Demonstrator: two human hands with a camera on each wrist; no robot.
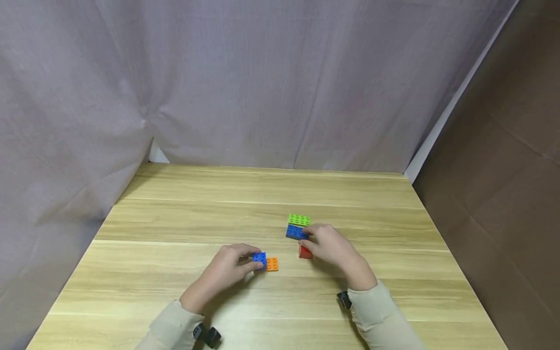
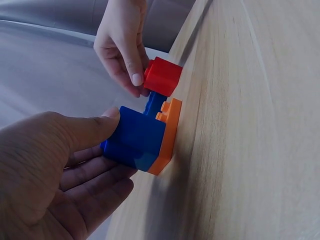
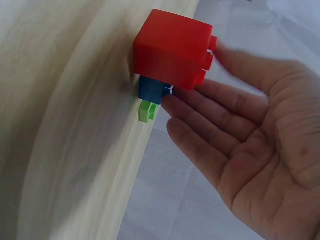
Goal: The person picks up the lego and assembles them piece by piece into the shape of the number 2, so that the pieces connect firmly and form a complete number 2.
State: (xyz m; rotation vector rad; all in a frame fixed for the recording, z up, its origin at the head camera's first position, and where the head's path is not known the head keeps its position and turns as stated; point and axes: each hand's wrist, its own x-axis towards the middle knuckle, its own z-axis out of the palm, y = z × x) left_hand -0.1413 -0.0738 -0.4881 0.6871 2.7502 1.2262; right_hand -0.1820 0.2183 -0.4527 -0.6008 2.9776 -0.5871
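Observation:
My left hand (image 1: 232, 265) pinches a blue brick (image 1: 260, 259) between thumb and fingers. That brick sits over the left end of a thinner orange brick (image 1: 272, 264), whose studs show on the right side. My right hand (image 1: 330, 245) is over a red brick (image 1: 305, 252), with the thumb at its studded top. Its fingers extend toward a longer blue brick (image 1: 295, 232) just behind; whether they touch it I cannot tell. In the right wrist view the red brick (image 3: 172, 47) stands in front of the fairly straight fingers, partly hiding them.
A thin light green brick (image 1: 299, 219) lies behind the longer blue one. Everything is on a wood-grain table (image 1: 175, 218). A grey curtain (image 1: 245, 87) hangs along the back and left, and a brown sheet (image 1: 494, 194) on the right.

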